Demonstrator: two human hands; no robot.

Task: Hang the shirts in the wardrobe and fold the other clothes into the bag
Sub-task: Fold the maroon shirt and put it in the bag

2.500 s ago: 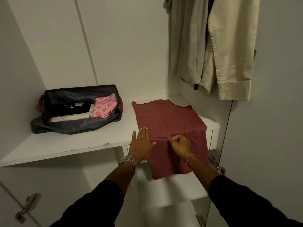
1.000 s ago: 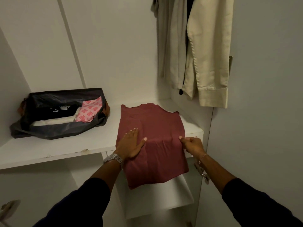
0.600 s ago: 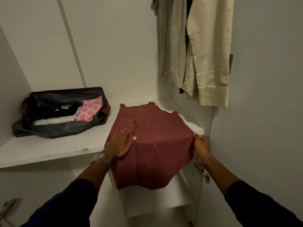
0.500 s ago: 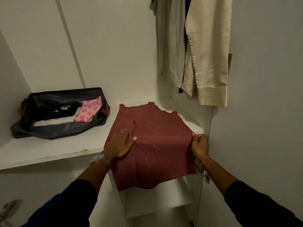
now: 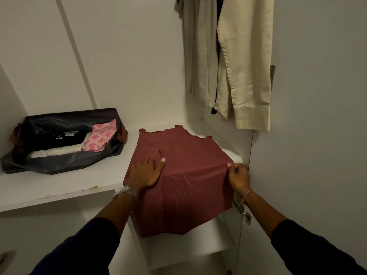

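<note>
On the shelf (image 5: 59, 185), my left hand (image 5: 146, 172) presses flat on the top (image 5: 184, 175); my right hand (image 5: 237, 176) pinches its edge.

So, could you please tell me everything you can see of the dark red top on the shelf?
The dark red top is a thin, soft-looking sleeveless garment, spread flat on the white shelf with its straps toward the back wall. Its lower part hangs over the shelf's front edge. The left hand presses flat on its left side, and the right hand pinches its right edge.
</note>
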